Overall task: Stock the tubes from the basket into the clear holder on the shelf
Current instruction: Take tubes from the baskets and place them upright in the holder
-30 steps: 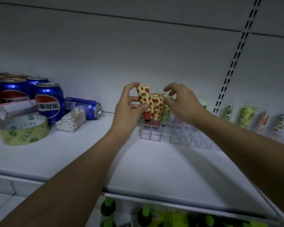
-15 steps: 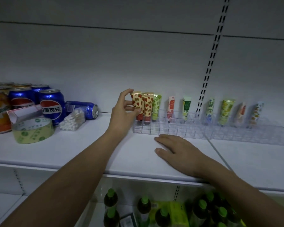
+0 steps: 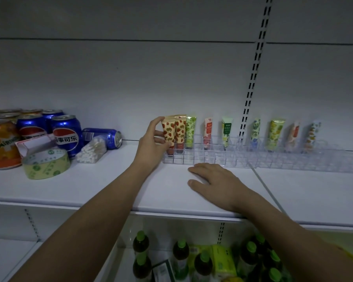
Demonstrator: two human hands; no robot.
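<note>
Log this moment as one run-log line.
left hand: grips strawberry tube standing in clear holder | right hand: flat on shelf | basket: unseen

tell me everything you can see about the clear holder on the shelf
The clear holder is a long, low grid of small square cells, apparently transparent plastic. It sits flat on the white shelf near the back wall. Tubes stand upright in its back row, with front cells empty. The left hand touches the leftmost tube.
</note>
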